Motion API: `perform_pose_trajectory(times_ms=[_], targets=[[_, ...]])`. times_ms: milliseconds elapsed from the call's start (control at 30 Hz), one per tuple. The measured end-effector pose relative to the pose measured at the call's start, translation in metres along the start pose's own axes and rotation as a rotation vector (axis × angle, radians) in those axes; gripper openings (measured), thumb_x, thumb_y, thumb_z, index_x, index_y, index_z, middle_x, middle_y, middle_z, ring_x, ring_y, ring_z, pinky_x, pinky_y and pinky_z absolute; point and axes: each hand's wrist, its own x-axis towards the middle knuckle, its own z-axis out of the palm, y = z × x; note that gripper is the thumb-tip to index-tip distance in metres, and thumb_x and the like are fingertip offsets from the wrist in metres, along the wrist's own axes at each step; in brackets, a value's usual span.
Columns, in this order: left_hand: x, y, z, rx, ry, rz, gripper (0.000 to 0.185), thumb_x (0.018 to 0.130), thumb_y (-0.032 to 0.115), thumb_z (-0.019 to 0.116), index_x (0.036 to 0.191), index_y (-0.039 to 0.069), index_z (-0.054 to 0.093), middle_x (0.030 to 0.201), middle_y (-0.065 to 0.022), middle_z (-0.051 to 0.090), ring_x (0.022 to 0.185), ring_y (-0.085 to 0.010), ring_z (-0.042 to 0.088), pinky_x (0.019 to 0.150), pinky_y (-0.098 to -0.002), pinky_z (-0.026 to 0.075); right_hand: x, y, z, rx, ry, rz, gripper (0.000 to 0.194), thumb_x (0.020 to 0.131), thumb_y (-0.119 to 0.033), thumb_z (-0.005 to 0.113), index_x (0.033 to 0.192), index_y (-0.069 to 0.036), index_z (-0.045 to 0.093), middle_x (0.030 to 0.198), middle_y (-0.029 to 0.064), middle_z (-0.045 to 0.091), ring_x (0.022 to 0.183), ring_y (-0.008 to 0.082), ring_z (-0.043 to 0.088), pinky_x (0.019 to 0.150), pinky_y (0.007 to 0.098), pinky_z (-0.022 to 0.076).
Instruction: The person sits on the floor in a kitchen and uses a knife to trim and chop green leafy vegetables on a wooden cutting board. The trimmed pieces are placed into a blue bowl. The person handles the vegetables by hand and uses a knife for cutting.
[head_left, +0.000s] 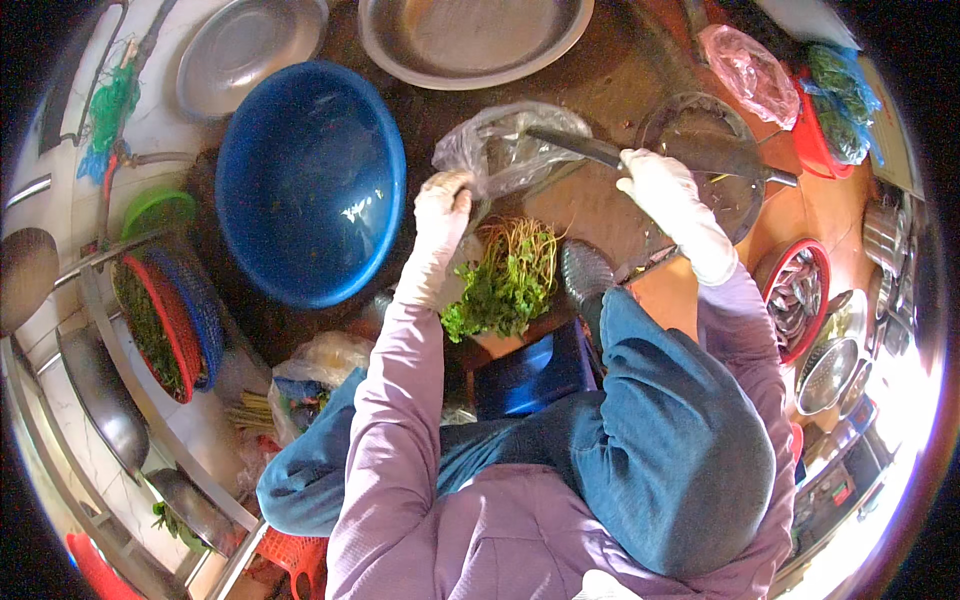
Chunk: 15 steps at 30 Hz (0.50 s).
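My left hand (444, 206), in a pale glove, pinches the near left edge of a clear plastic bag (517, 139). In my gloved right hand (660, 187) is a long dark knife-like metal tool (574, 144), whose left end lies over the bag. To the right of that hand a broad dark blade shape and a grey end cross a round board or basin (739, 206); I cannot tell whether they belong to the same tool. Below the bag, a bunch of leafy green herbs (502, 292) with pale stems lies on the floor between my feet.
A large blue basin (311, 187) stands left, with metal basins (472, 41) beyond. On the right are a red-rimmed container of small fish (796, 296), a pink plastic bag (750, 75) and a metal colander (827, 375). A red basket of greens (161, 330) stands far left.
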Motion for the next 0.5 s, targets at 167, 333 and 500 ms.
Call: perform_pose_trajectory(times_ms=[167,333,500], targets=[[-0.067,0.004,-0.026,-0.501,0.101,-0.598,0.017,0.09,0.002,0.063,0.104,0.007,0.071,0.105,-0.0094,0.071,0.092,-0.0244,0.068,0.086,-0.0343,0.053,-0.041,-0.007,-0.045,0.272,-0.111,0.068,0.049,0.088,-0.031,0.069,0.129,-0.005,0.059,0.115,0.0195,0.069,0.11,0.0359,0.065,0.095,0.0448,0.0497],[-0.101,0.038,-0.031,-0.292,-0.372,-0.88,0.036,0.093,0.033,0.068,0.114,0.004,0.07,0.096,-0.0109,0.073,0.091,-0.0197,0.068,0.084,-0.0322,0.052,-0.066,0.0,-0.031,0.647,-0.136,0.185,0.047,0.089,-0.033,0.07,0.127,-0.008,0.062,0.11,0.0165,0.071,0.101,0.0292,0.069,0.088,0.0393,0.0529],[-0.101,0.064,-0.014,-0.198,-0.461,-0.886,0.059,0.084,0.036,0.08,0.123,-0.005,0.063,0.108,-0.0197,0.072,0.104,-0.0259,0.067,0.093,-0.0346,0.051,-0.07,-0.014,-0.013,0.801,-0.069,0.159,0.042,0.09,-0.029,0.071,0.125,-0.008,0.064,0.1,0.0111,0.071,0.085,0.0182,0.065,0.076,0.0329,0.0513]])
